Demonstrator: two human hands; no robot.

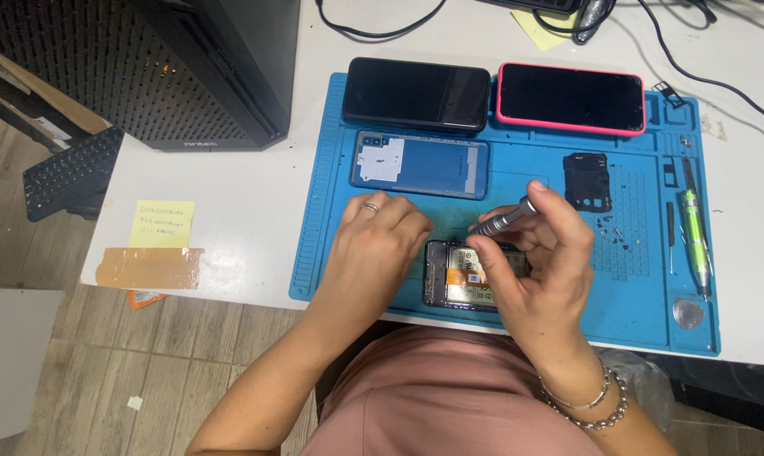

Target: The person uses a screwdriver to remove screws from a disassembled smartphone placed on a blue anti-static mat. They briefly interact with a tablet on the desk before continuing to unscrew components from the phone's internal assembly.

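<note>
A white table (247, 203) over wood-plank flooring carries a blue work mat (517, 169), with a black computer tower (213, 67) at far left and two phones, one black (415, 93) and one pink-cased (570, 98), along the mat's far edge. At the near edge lies an opened phone (458, 283); the left hand (373, 253) presses down beside it, fingers curled, while the right hand (538, 262) is clenched around a silver screwdriver (502, 222). The screwdriver's tip and much of the phone's inside are hidden by the hands.
</note>
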